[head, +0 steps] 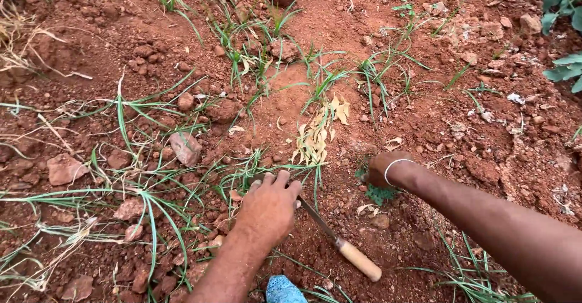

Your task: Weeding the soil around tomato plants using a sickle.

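The left hand lies palm down on the red soil, its fingers pressed close together and bent over a tuft of thin green grass; it seems to grip the blades, but the palm hides the hold. Just under this hand passes a knife with a narrow metal blade and a pale wooden handle, which lies on the ground and points toward the lower right. No hand holds the handle.

The right hand is bent down at the wrist, with a thin white band around it. Its fingers are hidden, so I cannot tell if they are spread or closed. It touches a small green plant at the soil.

Between the two hands, a little farther away, lies a bunch of dry yellow leaves. Reddish stones and long grass blades are scattered at the left. A blue object shows at the lower edge, and broad green leaves are at the upper right corner.
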